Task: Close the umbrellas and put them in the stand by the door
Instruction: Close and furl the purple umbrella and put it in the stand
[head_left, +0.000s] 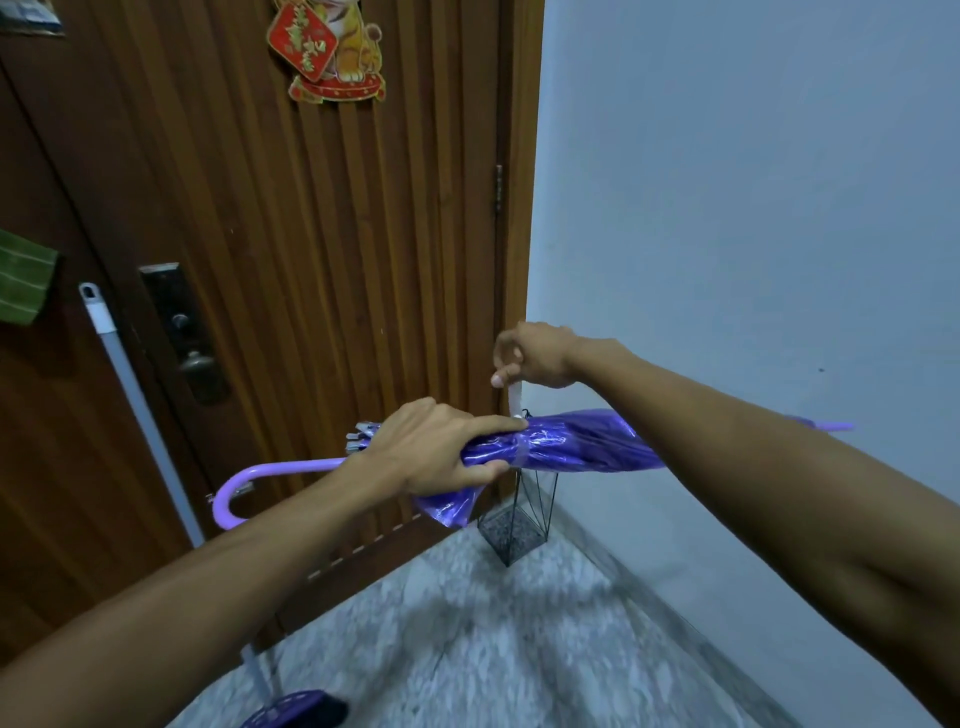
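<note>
A folded purple umbrella lies level in front of me, its hooked lilac handle to the left and its tip to the right behind my right forearm. My left hand grips the bunched canopy near the ribs. My right hand pinches the pale closing strap and holds it taut above the canopy. The black wire umbrella stand sits on the floor in the corner by the door, just behind the umbrella.
The brown slatted door with its lock plate fills the left. A mop handle leans against it. A bluish wall is on the right. A purple object lies on the speckled floor at the bottom.
</note>
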